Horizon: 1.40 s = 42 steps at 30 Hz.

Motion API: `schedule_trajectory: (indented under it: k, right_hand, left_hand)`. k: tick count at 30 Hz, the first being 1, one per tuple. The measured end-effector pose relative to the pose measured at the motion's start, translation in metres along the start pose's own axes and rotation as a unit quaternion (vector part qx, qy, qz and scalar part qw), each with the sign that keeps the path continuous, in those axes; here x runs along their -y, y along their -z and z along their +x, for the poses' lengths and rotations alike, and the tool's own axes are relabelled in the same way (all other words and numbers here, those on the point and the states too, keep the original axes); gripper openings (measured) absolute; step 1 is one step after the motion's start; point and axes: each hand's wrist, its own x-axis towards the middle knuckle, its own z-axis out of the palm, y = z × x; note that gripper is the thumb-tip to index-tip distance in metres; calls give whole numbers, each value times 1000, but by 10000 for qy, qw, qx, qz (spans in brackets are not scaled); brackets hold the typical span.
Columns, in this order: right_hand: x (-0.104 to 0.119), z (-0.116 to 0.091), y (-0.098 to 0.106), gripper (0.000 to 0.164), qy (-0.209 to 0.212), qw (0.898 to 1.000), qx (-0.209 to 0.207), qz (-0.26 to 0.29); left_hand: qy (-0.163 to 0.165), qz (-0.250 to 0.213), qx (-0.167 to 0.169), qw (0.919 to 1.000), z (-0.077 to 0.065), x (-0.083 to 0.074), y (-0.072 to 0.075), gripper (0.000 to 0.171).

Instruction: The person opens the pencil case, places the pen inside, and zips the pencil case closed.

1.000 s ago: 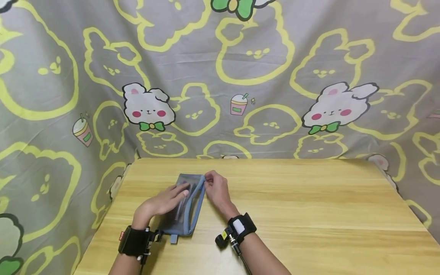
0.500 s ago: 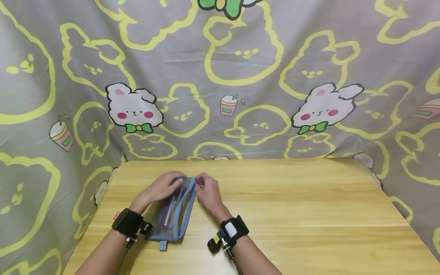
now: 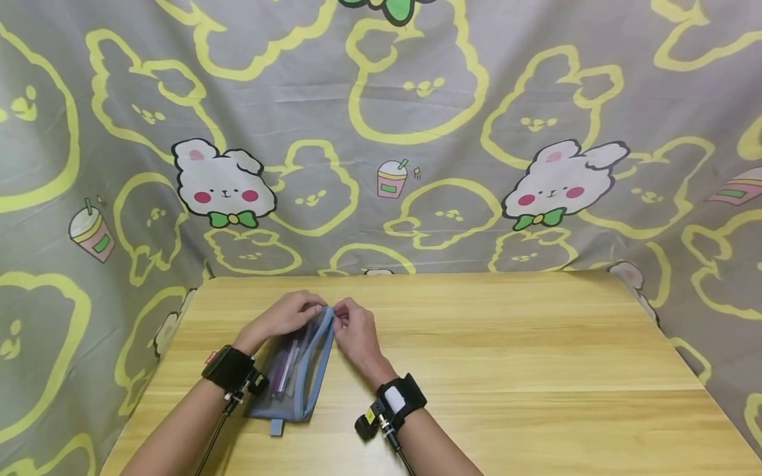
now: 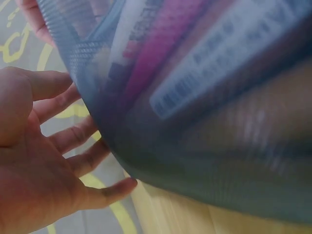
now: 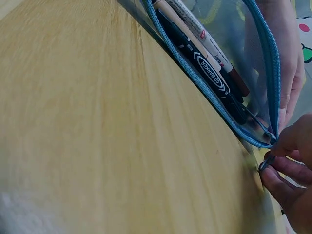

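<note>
A blue-grey mesh pencil case (image 3: 282,403) stands on the table with its zipper side toward the right; the zipper (image 5: 214,105) gapes. Several pens and markers (image 5: 209,73) lie inside, one black and labelled CD MARKER. My left hand (image 3: 292,312) holds the far end of the case; in the left wrist view its fingers (image 4: 73,139) meet the mesh edge and partly go behind it. At the far corner my right hand (image 3: 356,334) pinches the small zipper pull (image 5: 265,162) between thumb and fingers.
The wooden table (image 3: 506,357) stretches to the right of the case. A grey curtain (image 3: 440,218) with cartoon rabbits hangs along the back and sides. A short blue tab (image 3: 276,427) sticks out from the case's near end.
My left hand has moved from the case's mesh side to its far end, and the pens show more clearly. The right hand stays at the far corner. The head view has shifted.
</note>
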Motion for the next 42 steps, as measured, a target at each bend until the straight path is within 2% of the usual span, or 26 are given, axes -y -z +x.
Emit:
schedule_trajectory:
  k: [6, 12, 28, 34, 42]
  right_hand:
    - [-3, -1, -2, 11, 8, 9999, -133, -109]
    - [-5, 0, -2, 10, 109, 9996, -152, -233]
    - [-2, 2, 4, 12, 281, 9995, 63, -156]
    - [-1, 0, 5, 12, 359, 9992, 127, -154]
    - [6, -15, 7, 12, 264, 9982, 527, -83]
  left_hand:
    - [47, -38, 105, 9999, -2, -6, 0, 23]
    - [121, 16, -15, 9999, 2, -7, -5, 19]
    - [647, -7, -138, 9978, 8, -7, -3, 20]
    - [469, -114, -220, 9986, 8, -5, -4, 20]
    - [441, -268, -192, 9985, 4, -1, -6, 20]
